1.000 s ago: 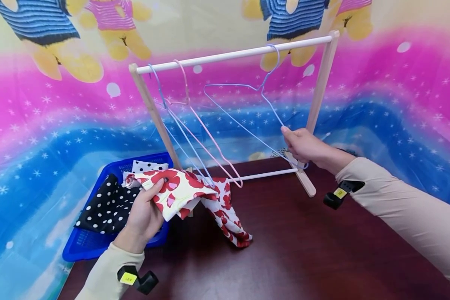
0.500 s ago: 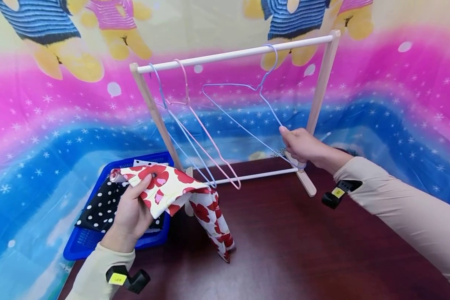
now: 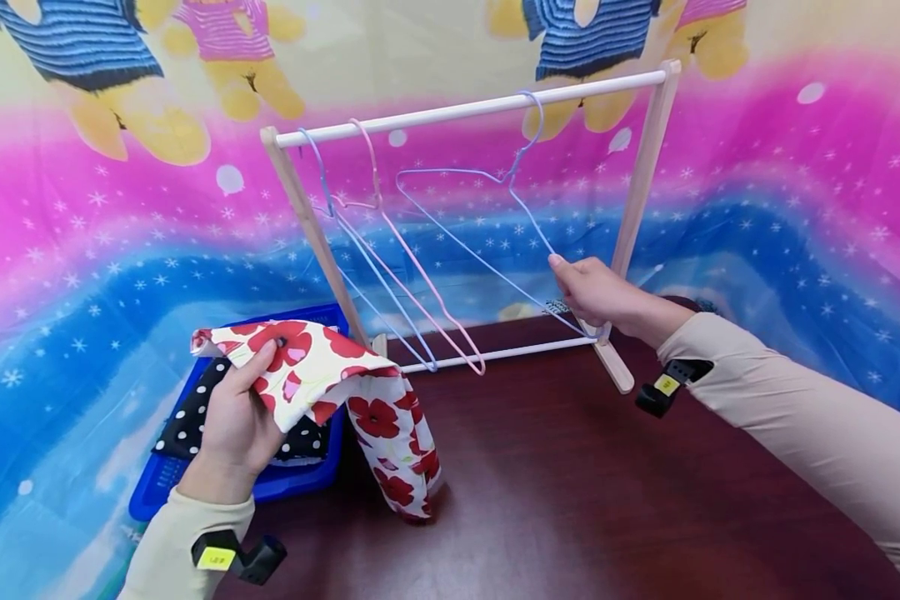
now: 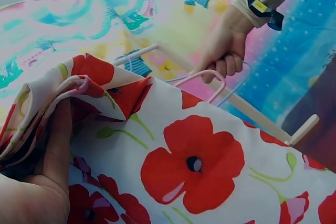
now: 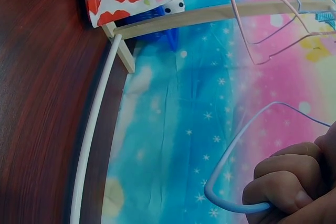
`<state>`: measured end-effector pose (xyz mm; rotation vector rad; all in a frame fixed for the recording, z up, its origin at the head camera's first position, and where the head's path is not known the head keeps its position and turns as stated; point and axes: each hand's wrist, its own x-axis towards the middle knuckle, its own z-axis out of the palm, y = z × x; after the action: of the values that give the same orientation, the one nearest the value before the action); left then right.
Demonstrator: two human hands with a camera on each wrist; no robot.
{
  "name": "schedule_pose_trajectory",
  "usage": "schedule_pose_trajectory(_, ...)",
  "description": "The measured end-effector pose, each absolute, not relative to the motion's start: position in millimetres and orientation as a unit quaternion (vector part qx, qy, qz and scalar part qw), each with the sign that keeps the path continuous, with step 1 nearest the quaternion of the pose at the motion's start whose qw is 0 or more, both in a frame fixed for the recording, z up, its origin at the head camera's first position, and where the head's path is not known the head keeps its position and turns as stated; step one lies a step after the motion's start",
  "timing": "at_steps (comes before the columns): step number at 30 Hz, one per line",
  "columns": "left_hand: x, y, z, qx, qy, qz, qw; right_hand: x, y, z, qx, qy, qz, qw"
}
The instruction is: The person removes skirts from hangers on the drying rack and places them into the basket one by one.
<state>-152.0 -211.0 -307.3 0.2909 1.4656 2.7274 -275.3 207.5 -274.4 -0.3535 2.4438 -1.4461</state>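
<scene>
My left hand [image 3: 236, 417] pinches a folded white cloth with red poppies [image 3: 296, 367], thumb on top. The cloth's loose end hangs down to the table's surface at its right. With curled fingers my right hand [image 3: 592, 287] grips the right shoulder of a blue wire hanger [image 3: 465, 229], whose hook is over the rack's white top bar [image 3: 450, 112]. In the right wrist view the fingers [image 5: 286, 182] close round the blue wire near its bend. A pink hanger [image 3: 427, 283] and another blue hanger [image 3: 378, 275] hang at the rack's left end.
Under the left forearm and cloth stands a blue basket [image 3: 157, 492] with black polka-dot fabric [image 3: 195, 417] in it. The rack has wooden uprights [image 3: 648, 167] and a white lower bar [image 3: 510, 352]. Its feet stand on the dark red-brown table [image 3: 555, 483], before a printed backdrop.
My left hand has moved left and slightly down with the poppy cloth, over the basket. My right hand has shifted a little left, and the gripped hanger's hook slid left along the bar.
</scene>
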Motion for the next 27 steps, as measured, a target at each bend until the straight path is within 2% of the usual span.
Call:
schedule_pose_trajectory(6, -151, -213, -304, 0.109, 0.454, 0.884, 0.026, -275, 203, -275, -0.122, 0.847, -0.5, 0.137)
schedule_pose_trajectory(17, -147, -225, -298, 0.104, 0.44, 0.892, 0.004, -274, 194, -276, -0.131, 0.838, -0.509, 0.145)
schedule_pose_trajectory(27, -147, -229, -288, 0.157, 0.383, 0.91, -0.015, -276, 187, -278, -0.121, 0.834, -0.517, 0.149)
